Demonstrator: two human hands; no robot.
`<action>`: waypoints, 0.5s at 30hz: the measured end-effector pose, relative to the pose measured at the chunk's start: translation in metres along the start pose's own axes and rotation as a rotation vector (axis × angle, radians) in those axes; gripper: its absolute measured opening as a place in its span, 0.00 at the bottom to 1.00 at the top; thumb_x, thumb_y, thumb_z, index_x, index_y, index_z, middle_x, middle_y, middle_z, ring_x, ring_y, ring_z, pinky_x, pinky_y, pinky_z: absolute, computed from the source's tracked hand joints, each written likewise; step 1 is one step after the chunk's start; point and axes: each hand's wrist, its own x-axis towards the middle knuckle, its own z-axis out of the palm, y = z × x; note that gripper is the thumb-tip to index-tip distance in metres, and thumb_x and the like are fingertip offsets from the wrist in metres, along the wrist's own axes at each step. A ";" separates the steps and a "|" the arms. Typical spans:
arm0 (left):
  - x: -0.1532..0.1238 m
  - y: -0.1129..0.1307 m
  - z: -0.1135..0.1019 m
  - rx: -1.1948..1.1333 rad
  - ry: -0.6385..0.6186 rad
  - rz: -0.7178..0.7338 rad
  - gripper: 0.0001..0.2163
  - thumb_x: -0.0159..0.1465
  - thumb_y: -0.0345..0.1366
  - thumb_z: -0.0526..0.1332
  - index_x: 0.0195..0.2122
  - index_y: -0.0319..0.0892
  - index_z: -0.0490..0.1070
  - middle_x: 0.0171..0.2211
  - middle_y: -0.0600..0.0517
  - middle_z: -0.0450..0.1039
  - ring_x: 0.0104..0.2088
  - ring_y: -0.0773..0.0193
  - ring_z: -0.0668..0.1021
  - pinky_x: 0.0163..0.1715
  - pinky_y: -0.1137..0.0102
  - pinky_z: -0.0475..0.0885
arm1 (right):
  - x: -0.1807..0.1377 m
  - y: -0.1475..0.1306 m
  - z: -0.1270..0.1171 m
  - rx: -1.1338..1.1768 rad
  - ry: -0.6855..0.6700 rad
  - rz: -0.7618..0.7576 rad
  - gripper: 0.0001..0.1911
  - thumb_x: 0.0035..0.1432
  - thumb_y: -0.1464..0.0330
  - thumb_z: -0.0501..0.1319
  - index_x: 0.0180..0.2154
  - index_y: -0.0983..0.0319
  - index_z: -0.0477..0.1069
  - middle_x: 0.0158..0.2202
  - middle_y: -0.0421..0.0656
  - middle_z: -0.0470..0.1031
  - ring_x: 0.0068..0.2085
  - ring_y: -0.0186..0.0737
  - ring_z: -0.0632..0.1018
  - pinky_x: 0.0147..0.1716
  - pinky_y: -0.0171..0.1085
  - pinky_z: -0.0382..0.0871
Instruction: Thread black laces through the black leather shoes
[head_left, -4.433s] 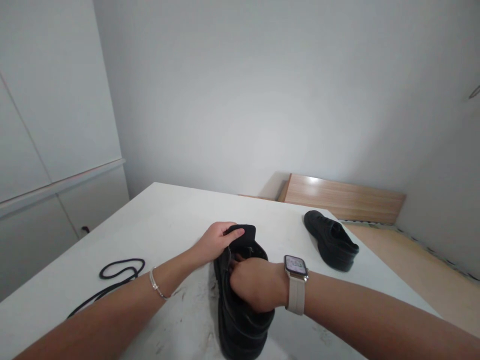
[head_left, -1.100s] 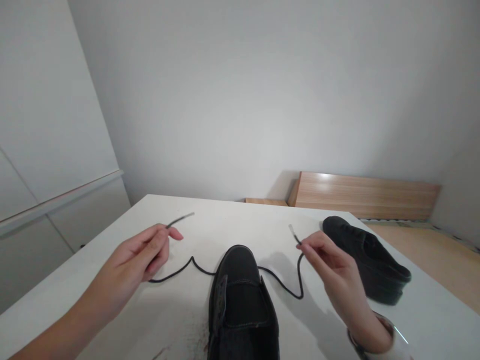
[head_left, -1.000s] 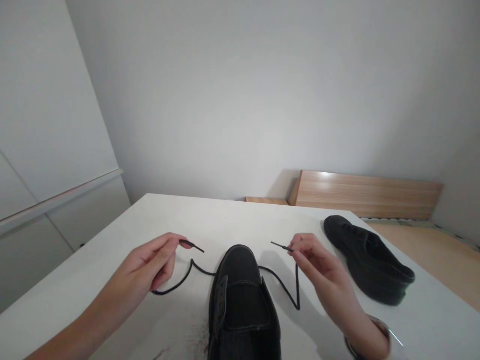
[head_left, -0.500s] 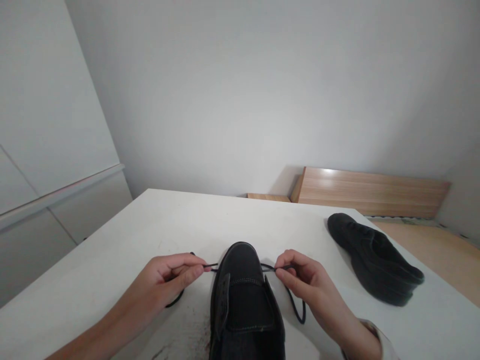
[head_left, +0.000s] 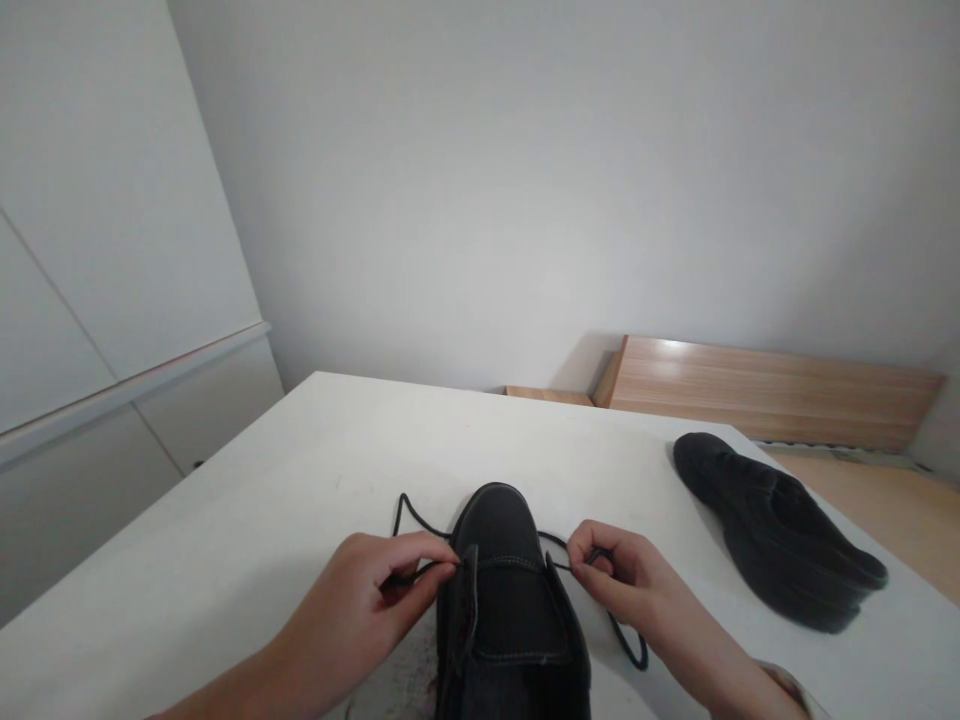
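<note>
A black shoe [head_left: 496,515] rests on the table in front of me, toe pointing away, its side flaps spread around the tongue. Pinched at the shoe's left flap, my left hand [head_left: 375,590] holds a black shoelace [head_left: 427,523]; its fingertips touch or nearly touch the flap edge. To the right of the shoe, my right hand [head_left: 637,575] pinches lace too, with a loop hanging below it. Lace also runs out from both sides of the toe. Whether the lace passes through an eyelet is hidden by my left fingertips.
A second black shoe [head_left: 780,530] lies near the right edge of the white table [head_left: 300,480]. Behind it are a wood-grain board [head_left: 772,390] and a lower tan surface. A pale wall and white panels stand behind and to the left.
My left hand has come rightward and down from beside the toe to the left flap. My right hand keeps its pinch, slightly lower. The view has shifted a little.
</note>
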 end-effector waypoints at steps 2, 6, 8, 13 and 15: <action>0.000 -0.001 0.001 0.010 -0.003 0.010 0.14 0.67 0.44 0.57 0.37 0.44 0.81 0.25 0.51 0.80 0.25 0.62 0.77 0.25 0.72 0.67 | 0.000 0.001 0.000 -0.005 0.001 -0.008 0.11 0.49 0.61 0.62 0.25 0.61 0.64 0.21 0.35 0.55 0.25 0.32 0.55 0.23 0.32 0.47; 0.001 -0.006 0.004 0.096 0.053 0.085 0.12 0.68 0.42 0.57 0.38 0.45 0.80 0.32 0.49 0.81 0.31 0.60 0.79 0.32 0.70 0.70 | 0.001 0.005 -0.001 -0.035 -0.003 -0.020 0.08 0.48 0.64 0.61 0.25 0.60 0.63 0.21 0.35 0.56 0.25 0.33 0.56 0.22 0.32 0.48; 0.002 -0.008 0.005 0.178 0.100 0.177 0.12 0.69 0.40 0.57 0.39 0.46 0.80 0.33 0.49 0.79 0.34 0.59 0.77 0.34 0.68 0.69 | 0.000 0.008 -0.001 -0.045 -0.023 -0.029 0.08 0.49 0.64 0.60 0.25 0.60 0.63 0.22 0.35 0.55 0.25 0.33 0.56 0.22 0.32 0.48; 0.002 -0.009 0.006 0.362 0.252 0.396 0.10 0.70 0.37 0.57 0.43 0.49 0.79 0.36 0.48 0.72 0.37 0.59 0.71 0.36 0.66 0.66 | -0.001 0.011 -0.001 -0.075 -0.050 -0.057 0.07 0.52 0.65 0.60 0.27 0.60 0.64 0.23 0.35 0.56 0.26 0.33 0.57 0.24 0.33 0.49; 0.002 -0.011 0.008 0.394 0.292 0.440 0.10 0.70 0.37 0.57 0.44 0.49 0.79 0.37 0.48 0.69 0.38 0.59 0.69 0.36 0.67 0.65 | -0.002 0.011 -0.001 -0.090 -0.033 -0.057 0.08 0.53 0.64 0.61 0.27 0.61 0.65 0.23 0.35 0.56 0.26 0.33 0.57 0.24 0.33 0.50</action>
